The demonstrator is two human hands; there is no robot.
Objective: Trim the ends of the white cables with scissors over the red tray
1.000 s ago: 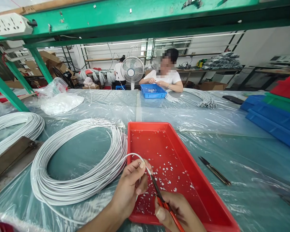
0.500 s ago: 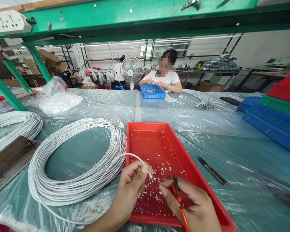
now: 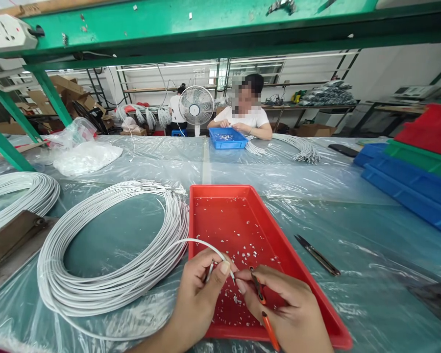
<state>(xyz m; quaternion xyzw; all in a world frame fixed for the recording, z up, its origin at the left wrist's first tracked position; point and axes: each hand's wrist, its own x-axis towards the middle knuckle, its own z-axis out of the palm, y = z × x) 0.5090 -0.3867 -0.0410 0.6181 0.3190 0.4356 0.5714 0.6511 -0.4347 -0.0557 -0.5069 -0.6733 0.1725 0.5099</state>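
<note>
Between its thumb and fingers, my left hand (image 3: 200,296) pinches a thin white cable (image 3: 196,240) close to its end. The cable arcs over from a large coil of white cable (image 3: 55,264) on the left. My right hand (image 3: 294,306) grips orange-handled pliers (image 3: 270,329) in its palm, their dark jaws pointing up and away. Its thumb and index fingertips are at the cable tip, touching or nearly so. Both hands are above a red tray (image 3: 279,235) scattered with small white scraps (image 3: 255,254).
Metal snips (image 3: 318,255) lie right of the tray. A brown metal block (image 3: 12,240) and a second cable coil (image 3: 40,191) are at left. Stacked trays (image 3: 411,184) stand at right. Across the table a person (image 3: 244,117) works over a blue tray (image 3: 228,142). A green beam (image 3: 206,29) crosses overhead.
My right hand has moved left, bringing its fingertips to the cable end. The pliers have turned back in the palm. The whole view has shifted slightly.
</note>
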